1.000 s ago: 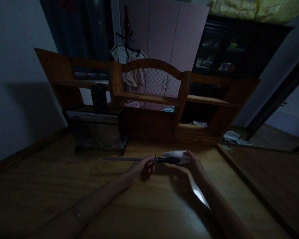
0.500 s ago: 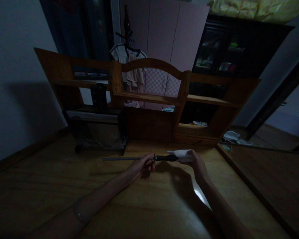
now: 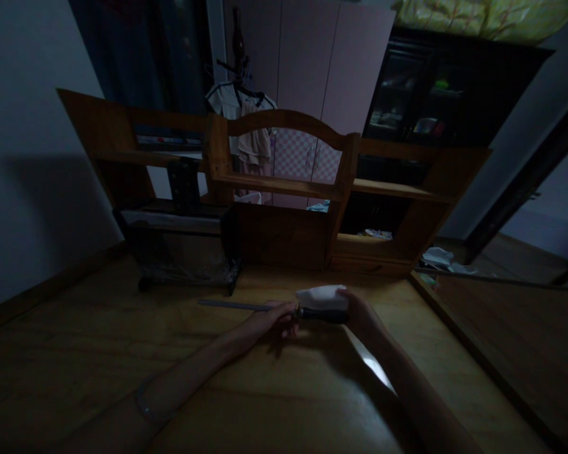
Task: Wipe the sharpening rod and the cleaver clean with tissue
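Count, hands: you have two in the lower middle of the frame, your left hand point(image 3: 272, 317) and your right hand point(image 3: 360, 312), near each other.
Count, things held: one honing steel point(image 3: 231, 306) and one white cloth point(image 3: 322, 296).
Left hand: your fingers are closed around the honing steel at the guard, where the rod meets its black handle point(image 3: 322, 314).
Right hand: it grips the white cloth, which is pressed over the top of the black handle; the fingertips are hidden under the cloth.
Honing steel: it lies nearly level just above the desk point(image 3: 123, 340), centre frame, with the rod pointing to the left of the frame and its tip free in the air.
Count, wrist: one thin bracelet point(image 3: 144, 403) on your left forearm, lower left.
Count, furniture on the desk: one wooden shelf unit point(image 3: 288, 120) across the middle of the frame, and one dark rack point(image 3: 180, 252) wrapped in clear film at its left foot.
Edges: the desk's right edge point(image 3: 454, 334) runs diagonally down the right of the frame, well apart from your right hand; the left edge meets the wall at far left.
Open room: bare desk surface lies left of the rod's tip and below both forearms; the dark rack stands near the tip, higher in the frame.
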{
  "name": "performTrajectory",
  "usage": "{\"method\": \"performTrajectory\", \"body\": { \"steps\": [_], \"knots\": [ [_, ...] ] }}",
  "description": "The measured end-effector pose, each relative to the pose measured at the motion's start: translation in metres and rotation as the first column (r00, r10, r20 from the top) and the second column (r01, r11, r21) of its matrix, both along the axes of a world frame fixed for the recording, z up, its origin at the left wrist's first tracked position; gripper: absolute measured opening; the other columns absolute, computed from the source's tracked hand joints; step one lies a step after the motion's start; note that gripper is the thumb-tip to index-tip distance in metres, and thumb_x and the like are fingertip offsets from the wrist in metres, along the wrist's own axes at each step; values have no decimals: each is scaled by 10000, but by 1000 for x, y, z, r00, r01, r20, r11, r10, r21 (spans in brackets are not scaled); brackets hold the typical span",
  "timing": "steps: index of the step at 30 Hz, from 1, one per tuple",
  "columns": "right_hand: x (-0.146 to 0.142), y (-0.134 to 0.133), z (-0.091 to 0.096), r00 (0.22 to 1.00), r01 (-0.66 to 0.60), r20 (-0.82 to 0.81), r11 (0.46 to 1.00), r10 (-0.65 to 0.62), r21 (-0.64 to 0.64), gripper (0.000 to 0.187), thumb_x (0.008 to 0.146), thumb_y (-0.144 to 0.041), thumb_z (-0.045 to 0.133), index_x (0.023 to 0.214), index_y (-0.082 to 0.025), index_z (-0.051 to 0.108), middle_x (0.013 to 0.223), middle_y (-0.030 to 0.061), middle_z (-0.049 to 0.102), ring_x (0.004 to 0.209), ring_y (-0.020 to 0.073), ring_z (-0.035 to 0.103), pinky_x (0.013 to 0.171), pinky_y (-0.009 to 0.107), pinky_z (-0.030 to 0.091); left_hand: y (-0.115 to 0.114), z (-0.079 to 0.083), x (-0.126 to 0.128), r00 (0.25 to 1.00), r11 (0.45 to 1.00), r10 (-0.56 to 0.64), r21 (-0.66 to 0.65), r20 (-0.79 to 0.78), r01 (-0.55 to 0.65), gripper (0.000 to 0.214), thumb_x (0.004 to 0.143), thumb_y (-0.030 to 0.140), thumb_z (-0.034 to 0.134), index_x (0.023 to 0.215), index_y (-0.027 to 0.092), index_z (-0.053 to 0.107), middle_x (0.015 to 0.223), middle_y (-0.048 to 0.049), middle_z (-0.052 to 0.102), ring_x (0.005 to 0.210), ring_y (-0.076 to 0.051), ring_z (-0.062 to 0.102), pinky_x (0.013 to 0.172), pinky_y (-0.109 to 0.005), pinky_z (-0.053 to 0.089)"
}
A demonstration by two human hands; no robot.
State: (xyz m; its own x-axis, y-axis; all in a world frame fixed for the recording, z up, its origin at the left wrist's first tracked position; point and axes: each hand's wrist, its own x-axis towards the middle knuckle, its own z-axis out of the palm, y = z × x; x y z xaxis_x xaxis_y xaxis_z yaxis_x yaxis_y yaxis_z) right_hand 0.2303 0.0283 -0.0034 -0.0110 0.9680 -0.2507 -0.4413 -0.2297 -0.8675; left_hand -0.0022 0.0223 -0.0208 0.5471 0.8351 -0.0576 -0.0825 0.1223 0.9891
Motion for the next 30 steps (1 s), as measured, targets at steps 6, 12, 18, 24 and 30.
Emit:
{"method": "performTrajectory", "body": {
  "steps": [6, 12, 18, 24, 30],
  "knots": [
    [-7, -11, 1, 981, -195, -9, 980, 195, -37, 232, 717, -302, 620, 876, -133, 618, 815, 77, 694, 777, 253, 660, 633, 387, 576, 2, 2, 6, 1000, 1000, -2, 1, 25, 2, 465, 789, 589, 545, 739, 137, 642, 642, -69, 641, 520, -124, 534, 482, -225, 347],
    [-2, -3, 5, 998, -65, 16, 997, 66, -39, 173, 682, -270, 546, 777, -143, 616, 714, 59, 693, 734, 234, 660, 662, 321, 542, 4, -5, 5, 999, 999, 35, -1, 40, -35, 398, 809, 545, 551, 823, 156, 633, 680, -33, 636, 504, -102, 499, 488, -214, 340],
    [10, 1, 3, 990, 106, 93, 994, -103, -31, 108, 661, -267, 564, 705, -170, 578, 638, 13, 636, 640, 176, 611, 621, 273, 513, 4, -4, 3, 998, 998, 60, -1, 17, -60, 378, 815, 530, 554, 773, 158, 603, 565, 10, 541, 478, -102, 480, 450, -199, 325],
    [16, -4, 3, 944, 210, 256, 977, -210, 27, 155, 673, -323, 578, 718, -174, 587, 636, 10, 632, 642, 186, 606, 589, 287, 522, 8, -13, 2, 998, 998, 62, -23, 17, -62, 399, 804, 558, 551, 788, 160, 584, 549, 4, 558, 448, -111, 499, 409, -196, 339],
    [22, -4, 1, 898, 210, 366, 969, -244, 131, 227, 701, -402, 574, 703, -175, 592, 645, 25, 649, 631, 203, 636, 560, 298, 532, 12, -19, 1, 990, 993, 104, -60, 90, -99, 353, 807, 512, 572, 792, 160, 587, 541, 21, 537, 451, -102, 502, 459, -205, 409]
  ]
}}
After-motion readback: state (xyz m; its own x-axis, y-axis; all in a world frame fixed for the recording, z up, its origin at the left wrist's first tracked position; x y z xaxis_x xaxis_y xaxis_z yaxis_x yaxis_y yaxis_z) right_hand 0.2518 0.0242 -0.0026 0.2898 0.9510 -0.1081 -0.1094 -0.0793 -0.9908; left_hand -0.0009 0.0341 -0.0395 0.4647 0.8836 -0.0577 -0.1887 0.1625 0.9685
